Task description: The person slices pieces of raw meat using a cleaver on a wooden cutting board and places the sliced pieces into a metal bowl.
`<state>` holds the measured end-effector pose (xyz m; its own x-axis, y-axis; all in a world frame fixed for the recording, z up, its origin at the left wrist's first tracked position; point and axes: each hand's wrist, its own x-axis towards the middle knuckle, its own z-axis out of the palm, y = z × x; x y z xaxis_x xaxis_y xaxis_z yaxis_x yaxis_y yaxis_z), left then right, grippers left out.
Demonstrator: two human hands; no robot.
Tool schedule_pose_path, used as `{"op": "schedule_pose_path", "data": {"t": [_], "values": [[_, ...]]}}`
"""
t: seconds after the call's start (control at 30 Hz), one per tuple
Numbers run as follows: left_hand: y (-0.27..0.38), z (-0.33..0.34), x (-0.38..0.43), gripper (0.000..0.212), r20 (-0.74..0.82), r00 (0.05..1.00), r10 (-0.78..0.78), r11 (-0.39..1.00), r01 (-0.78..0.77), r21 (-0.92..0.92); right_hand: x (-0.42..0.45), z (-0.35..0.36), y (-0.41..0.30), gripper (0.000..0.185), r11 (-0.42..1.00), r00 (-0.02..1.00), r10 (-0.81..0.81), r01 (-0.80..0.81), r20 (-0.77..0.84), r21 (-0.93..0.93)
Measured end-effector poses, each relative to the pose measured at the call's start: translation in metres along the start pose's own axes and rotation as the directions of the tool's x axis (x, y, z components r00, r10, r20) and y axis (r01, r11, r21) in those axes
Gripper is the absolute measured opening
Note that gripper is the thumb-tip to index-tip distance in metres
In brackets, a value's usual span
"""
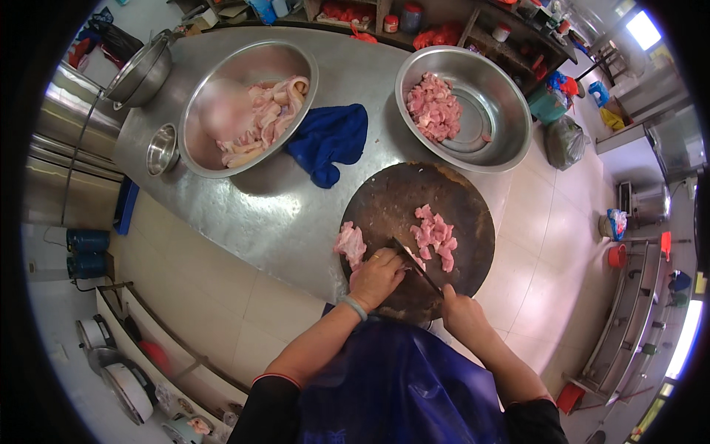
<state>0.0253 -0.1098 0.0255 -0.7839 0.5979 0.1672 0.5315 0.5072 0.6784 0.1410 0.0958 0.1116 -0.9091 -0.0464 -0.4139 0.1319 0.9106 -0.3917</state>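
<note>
On a round wooden chopping block (383, 194), my right hand (463, 311) grips the handle of a kitchen knife (419, 266), seen nearly edge-on. My left hand (380, 277) presses down beside the blade with curled fingers; the meat under it is mostly hidden. A sliver of raw meat (417, 260) shows just right of the blade. Farther right lie cut pieces of pink raw meat (435, 236) in a loose heap. A larger uncut piece of meat (350, 245) rests at the block's left edge, just beyond my left hand.
A steel basin (496, 111) with meat chunks stands behind the block. Another large basin (205, 161), holding skin-on meat and partly blurred, is at the left. Between them lies a blue cloth (335, 136) on the metal table (244, 222). A small steel bowl (162, 150) sits far left.
</note>
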Motion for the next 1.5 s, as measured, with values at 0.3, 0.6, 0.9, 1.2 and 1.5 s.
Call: {"op": "schedule_pose_path", "data": {"t": [0.3,0.6,0.9,1.2,1.5], "values": [[0.007,-0.011,0.004,0.026,0.101,0.995,-0.025,1.0,0.026,-0.009,0.177,0.002,-0.052,0.026,0.987,0.964,-0.08,0.112,-0.255,0.113],[-0.038,-0.01,0.014,0.013,0.176,0.831,-0.528,0.337,0.395,-0.855,0.053,0.009,-0.001,0.037,0.964,0.957,-0.047,0.118,-0.286,0.238],[0.003,-0.036,0.079,0.014,0.364,0.9,-0.239,0.221,0.416,-0.882,0.058,-0.008,0.043,0.024,0.978,0.909,0.14,-0.064,-0.393,0.2],[-0.001,-0.015,0.051,0.027,-0.171,0.983,-0.071,0.991,0.089,0.095,0.023,-0.03,0.011,0.016,0.959,0.88,0.147,-0.014,-0.452,0.284],[-0.022,-0.001,0.047,0.033,-0.074,0.989,0.124,0.991,-0.121,0.055,0.003,-0.011,-0.003,0.014,0.998,0.981,0.043,-0.051,-0.189,-0.038]]}}
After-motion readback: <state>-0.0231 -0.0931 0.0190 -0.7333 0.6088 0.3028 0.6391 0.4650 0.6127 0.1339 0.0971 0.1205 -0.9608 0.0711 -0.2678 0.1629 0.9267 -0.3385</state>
